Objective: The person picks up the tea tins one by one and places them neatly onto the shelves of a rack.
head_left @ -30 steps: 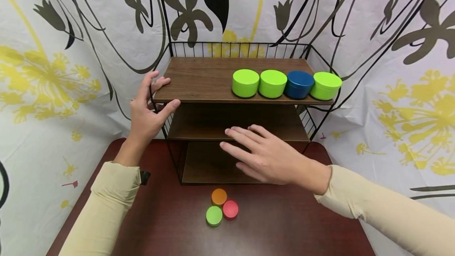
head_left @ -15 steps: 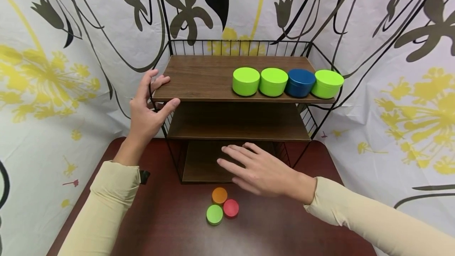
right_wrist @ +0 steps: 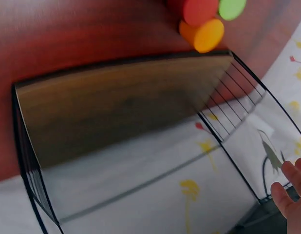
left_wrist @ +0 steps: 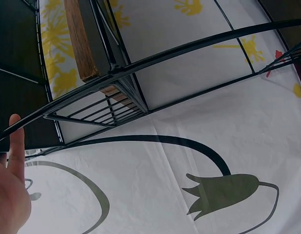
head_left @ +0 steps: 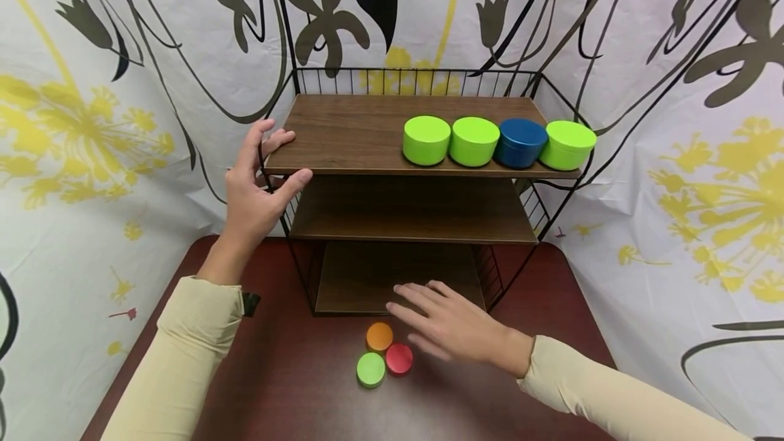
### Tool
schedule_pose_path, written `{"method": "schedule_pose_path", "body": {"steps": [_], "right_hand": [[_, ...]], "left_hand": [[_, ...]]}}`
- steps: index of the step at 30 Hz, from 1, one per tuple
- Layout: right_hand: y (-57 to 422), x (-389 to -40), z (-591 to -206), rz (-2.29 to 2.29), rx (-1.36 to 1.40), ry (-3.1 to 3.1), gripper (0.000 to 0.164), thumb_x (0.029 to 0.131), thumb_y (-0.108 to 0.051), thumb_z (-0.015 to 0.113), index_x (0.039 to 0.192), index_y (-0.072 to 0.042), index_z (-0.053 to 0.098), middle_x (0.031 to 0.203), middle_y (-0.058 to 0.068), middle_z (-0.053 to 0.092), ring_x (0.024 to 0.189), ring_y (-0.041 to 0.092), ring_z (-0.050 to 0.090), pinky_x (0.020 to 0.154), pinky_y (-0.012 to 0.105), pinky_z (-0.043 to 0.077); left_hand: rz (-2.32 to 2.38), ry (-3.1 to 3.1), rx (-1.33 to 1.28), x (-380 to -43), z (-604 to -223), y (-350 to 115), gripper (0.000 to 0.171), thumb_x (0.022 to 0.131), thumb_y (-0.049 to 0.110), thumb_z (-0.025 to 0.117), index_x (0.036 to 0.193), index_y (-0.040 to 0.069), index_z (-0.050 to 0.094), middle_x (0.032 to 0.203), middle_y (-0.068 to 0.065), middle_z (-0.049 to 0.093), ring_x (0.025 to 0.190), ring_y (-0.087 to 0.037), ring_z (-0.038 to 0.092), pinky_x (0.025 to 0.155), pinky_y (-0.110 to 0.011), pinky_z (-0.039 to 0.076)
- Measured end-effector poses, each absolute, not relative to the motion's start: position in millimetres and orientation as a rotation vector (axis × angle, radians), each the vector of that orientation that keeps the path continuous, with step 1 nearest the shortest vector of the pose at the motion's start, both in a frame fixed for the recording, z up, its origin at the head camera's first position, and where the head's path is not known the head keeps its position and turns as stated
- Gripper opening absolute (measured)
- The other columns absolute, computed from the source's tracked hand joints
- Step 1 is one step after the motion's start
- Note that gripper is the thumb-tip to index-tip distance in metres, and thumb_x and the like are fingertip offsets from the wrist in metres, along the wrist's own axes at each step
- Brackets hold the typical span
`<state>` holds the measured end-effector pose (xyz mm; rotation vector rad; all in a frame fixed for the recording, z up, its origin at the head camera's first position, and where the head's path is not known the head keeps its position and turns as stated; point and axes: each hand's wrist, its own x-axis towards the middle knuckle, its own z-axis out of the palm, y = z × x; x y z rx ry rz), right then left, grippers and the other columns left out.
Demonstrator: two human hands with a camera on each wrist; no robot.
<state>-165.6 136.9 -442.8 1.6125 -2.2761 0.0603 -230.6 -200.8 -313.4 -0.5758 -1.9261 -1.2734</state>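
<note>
Orange cylinder (head_left: 380, 337) shows only in head and right-wrist views.

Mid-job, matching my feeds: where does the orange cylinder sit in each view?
Head: the orange cylinder is lower middle, on the table.
Left wrist: not in it.
Right wrist: the orange cylinder is at the top, right of center.
Shared landmark: the black-wire shelf rack, visible in all three.

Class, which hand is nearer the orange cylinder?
Right. The right hand is right of the orange cylinder; the left hand is farther, at the left end of the top shelf.
</note>
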Motion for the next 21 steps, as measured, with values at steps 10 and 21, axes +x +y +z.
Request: {"method": "schedule_pose_path", "body": {"steps": [10, 21], "right_hand": [[145.7, -156.5, -491.7, 0.122, 1.549, -2.378, 0.051, 0.104, -0.042, 0.045, 0.147, -0.015, 0.047, 0.148, 0.012, 0.048, 0.134, 0.024, 0.047, 0.1, 0.051, 0.045], [146.8, -146.4, -524.3, 0.176, 1.535, -2.498, 0.05, 0.103, -0.043, 0.047, 0.147, -0.018, 0.047, 0.15, 0.01, 0.046, 0.137, 0.023, 0.043, 0.101, 0.052, 0.043]], "left_hand": [[-1.268, -1.92, -0.586, -233.1, -313.8, -202.3, 0.074, 0.078, -0.002, 0.081, 0.143, 0.002, 0.045, 0.128, -0.012, 0.067, 0.119, -0.024, 0.061, 0.067, -0.013, 0.05], [-1.282, -1.911, -0.598, -219.6, -303.7, -193.2, 0.071, 0.08, -0.003, 0.079, 0.142, 0.0, 0.044, 0.127, -0.016, 0.066, 0.119, -0.026, 0.06, 0.066, -0.013, 0.049]]}}
